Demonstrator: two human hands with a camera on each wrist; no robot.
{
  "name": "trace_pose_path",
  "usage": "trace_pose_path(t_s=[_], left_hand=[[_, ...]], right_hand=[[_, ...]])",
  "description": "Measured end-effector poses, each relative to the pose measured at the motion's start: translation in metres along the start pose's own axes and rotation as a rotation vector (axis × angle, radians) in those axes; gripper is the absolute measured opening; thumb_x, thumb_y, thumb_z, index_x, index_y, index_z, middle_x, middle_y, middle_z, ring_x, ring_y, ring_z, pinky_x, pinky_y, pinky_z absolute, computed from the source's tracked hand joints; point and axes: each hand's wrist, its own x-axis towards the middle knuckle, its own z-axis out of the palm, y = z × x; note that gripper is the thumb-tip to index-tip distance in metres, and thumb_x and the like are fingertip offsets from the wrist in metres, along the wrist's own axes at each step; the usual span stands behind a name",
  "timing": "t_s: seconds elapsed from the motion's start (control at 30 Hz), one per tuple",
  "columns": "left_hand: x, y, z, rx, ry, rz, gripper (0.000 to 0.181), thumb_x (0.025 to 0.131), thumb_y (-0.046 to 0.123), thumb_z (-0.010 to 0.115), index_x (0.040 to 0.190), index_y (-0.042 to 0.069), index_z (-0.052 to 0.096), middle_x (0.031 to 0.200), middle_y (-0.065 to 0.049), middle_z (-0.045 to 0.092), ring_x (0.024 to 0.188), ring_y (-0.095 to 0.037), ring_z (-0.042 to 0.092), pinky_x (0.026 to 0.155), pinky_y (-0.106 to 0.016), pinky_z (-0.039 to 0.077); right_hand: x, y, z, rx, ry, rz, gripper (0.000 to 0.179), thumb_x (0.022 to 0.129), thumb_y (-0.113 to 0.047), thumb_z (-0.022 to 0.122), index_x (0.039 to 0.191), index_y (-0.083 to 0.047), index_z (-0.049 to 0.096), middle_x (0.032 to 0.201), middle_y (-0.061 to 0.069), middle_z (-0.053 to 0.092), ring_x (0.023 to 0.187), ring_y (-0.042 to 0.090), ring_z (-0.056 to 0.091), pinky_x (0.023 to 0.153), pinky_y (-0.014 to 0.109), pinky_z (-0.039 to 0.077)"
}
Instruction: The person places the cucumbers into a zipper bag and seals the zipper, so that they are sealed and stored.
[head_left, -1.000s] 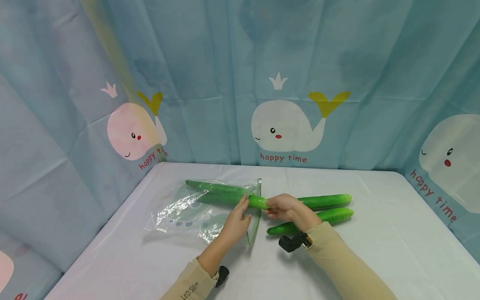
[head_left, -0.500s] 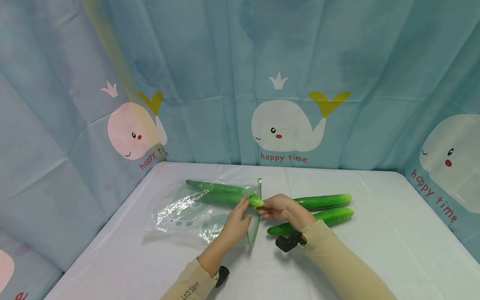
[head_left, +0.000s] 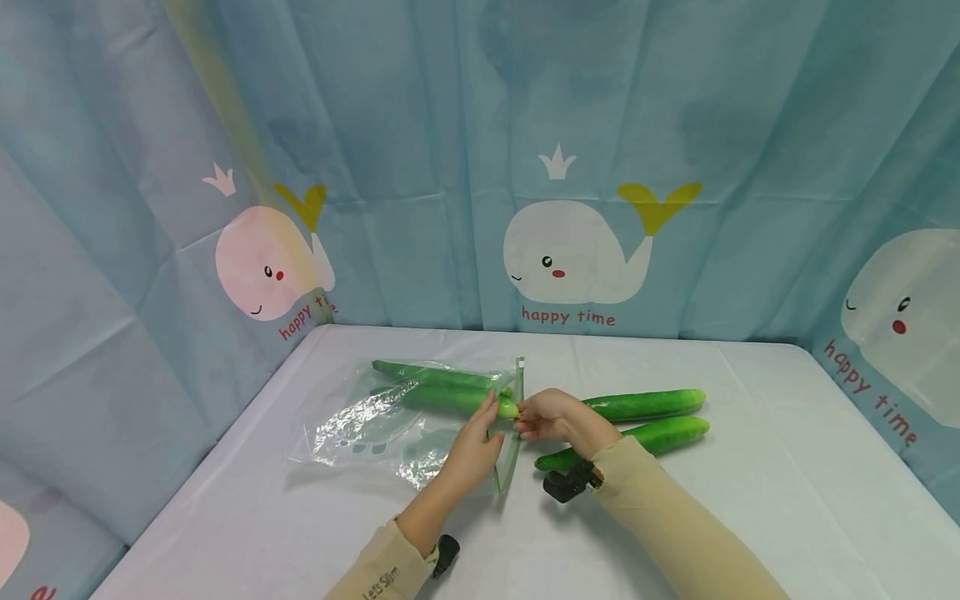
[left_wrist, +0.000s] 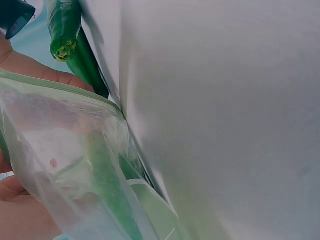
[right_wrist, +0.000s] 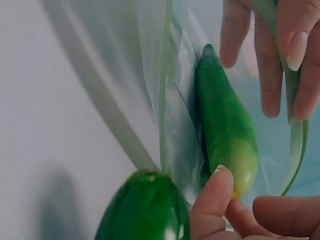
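A clear zip bag (head_left: 337, 429) with a green-edged mouth lies on the table, its mouth facing right. My left hand (head_left: 472, 446) pinches the bag's rim, thumb on one side and fingers on the other, spreading the mouth. Inside, one cucumber (head_left: 431, 376) lies at the far side. A second cucumber (right_wrist: 225, 125) is nearly all in the bag, beside the first. My right hand (head_left: 557, 415) holds its pale end between thumb and finger, right at the mouth. Two more cucumbers, a far one (head_left: 648, 405) and a near one (head_left: 671, 434), lie right of the bag, partly hidden by my right arm.
A white cloth covers the table (head_left: 765, 500). Behind and at both sides hangs a blue curtain (head_left: 420, 250) printed with whales. A black wrist camera (head_left: 567, 483) sits under my right wrist, close to the near cucumber.
My right hand has moved left, sliding the second cucumber deeper into the bag. The left hand stays at the rim, and the two cucumbers outside lie where they were.
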Motion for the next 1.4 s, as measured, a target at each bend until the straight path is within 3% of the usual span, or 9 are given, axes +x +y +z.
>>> trace_pose_path(t_s=[0.17,0.33,0.53,0.67,0.93,1.4], left_hand=[[-0.002,0.001,-0.001,-0.005,0.004,0.025,0.051,0.092,-0.005,0.047,0.140,-0.018,0.034,0.156,-0.023,0.021,0.139,-0.046,0.022,0.113,-0.058,0.021],[0.001,-0.003,0.001,-0.006,-0.009,-0.014,0.051,0.093,-0.004,0.046,0.141,-0.016,0.033,0.158,-0.020,0.019,0.141,-0.043,0.021,0.114,-0.056,0.020],[0.001,-0.005,0.001,-0.004,-0.018,-0.027,0.051,0.094,-0.004,0.046,0.142,-0.015,0.033,0.159,-0.018,0.018,0.142,-0.042,0.021,0.114,-0.056,0.021],[0.000,-0.004,0.000,-0.014,-0.022,-0.024,0.051,0.094,-0.004,0.045,0.142,-0.016,0.032,0.159,-0.019,0.018,0.141,-0.042,0.021,0.114,-0.056,0.022],[-0.001,-0.002,0.000,-0.005,-0.012,-0.021,0.051,0.094,-0.005,0.046,0.141,-0.016,0.033,0.158,-0.021,0.019,0.141,-0.043,0.021,0.114,-0.057,0.020],[0.000,-0.007,0.003,0.027,0.012,-0.012,0.050,0.094,-0.004,0.048,0.140,-0.017,0.035,0.157,-0.021,0.022,0.141,-0.043,0.023,0.114,-0.056,0.021]], right_hand=[[0.001,0.000,0.004,-0.001,0.012,0.022,0.040,0.100,0.006,0.036,0.139,0.015,0.038,0.089,0.015,0.055,0.071,0.018,0.055,0.061,0.027,0.051],[0.001,0.000,0.008,-0.012,0.010,0.021,0.042,0.100,0.006,0.036,0.141,0.015,0.034,0.099,0.020,0.056,0.075,0.019,0.056,0.064,0.029,0.051],[0.001,0.003,0.011,-0.002,0.000,0.016,0.045,0.100,0.004,0.037,0.143,0.014,0.031,0.126,0.033,0.052,0.081,0.022,0.058,0.074,0.034,0.051],[0.002,0.004,0.011,-0.004,-0.026,0.009,0.046,0.101,0.003,0.035,0.145,0.014,0.027,0.136,0.034,0.045,0.089,0.025,0.060,0.081,0.038,0.051],[-0.002,0.006,0.008,-0.015,-0.046,-0.009,0.047,0.102,0.003,0.035,0.144,0.017,0.022,0.139,0.037,0.041,0.121,0.042,0.051,0.097,0.049,0.048],[-0.037,-0.002,-0.025,-0.092,-0.001,-0.113,0.043,0.100,0.004,0.036,0.142,0.012,0.036,0.134,0.033,0.048,0.113,0.037,0.058,0.088,0.040,0.054]])
